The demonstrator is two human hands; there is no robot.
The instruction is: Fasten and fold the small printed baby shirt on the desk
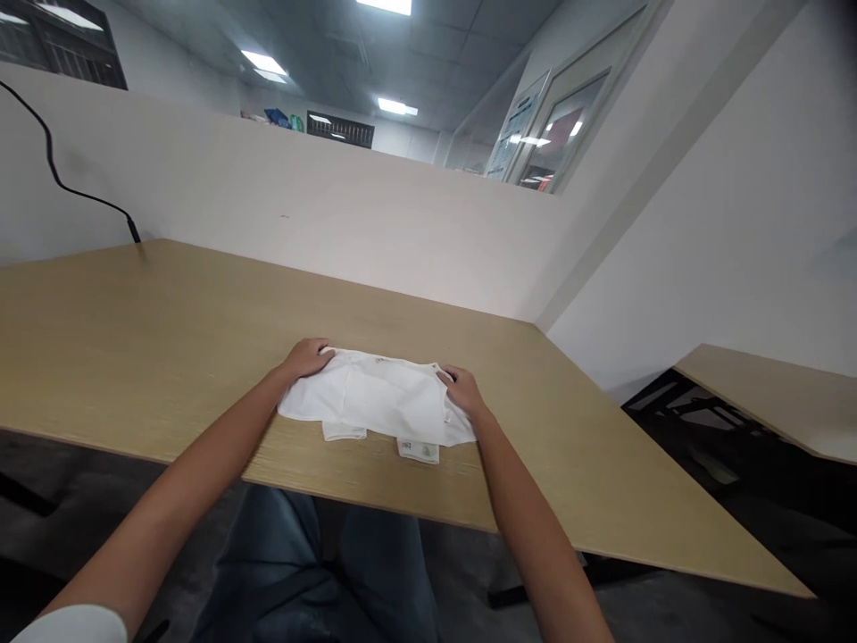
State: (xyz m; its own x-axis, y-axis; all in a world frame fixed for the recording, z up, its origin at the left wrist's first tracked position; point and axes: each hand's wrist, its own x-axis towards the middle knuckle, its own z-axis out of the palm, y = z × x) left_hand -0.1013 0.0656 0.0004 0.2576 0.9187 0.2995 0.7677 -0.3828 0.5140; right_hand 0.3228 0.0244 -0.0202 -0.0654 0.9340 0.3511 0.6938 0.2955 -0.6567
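Observation:
A small white garment (388,397) lies folded into a wide strip on the table. Two short flaps like sleeve ends or legs poke out from its near edge, and the right one carries faint printed marks. My left hand (309,358) grips its far left corner, fingers curled over the edge. At the far right corner my right hand (461,389) has the cloth between thumb and fingers. The fingertips of both hands are partly hidden.
The wooden table (220,330) ends at a low white partition (361,223). A black cable (87,194) hangs down to its far left. Another table (777,393) stands at the right beside a white wall. My legs (321,572) are under the near edge.

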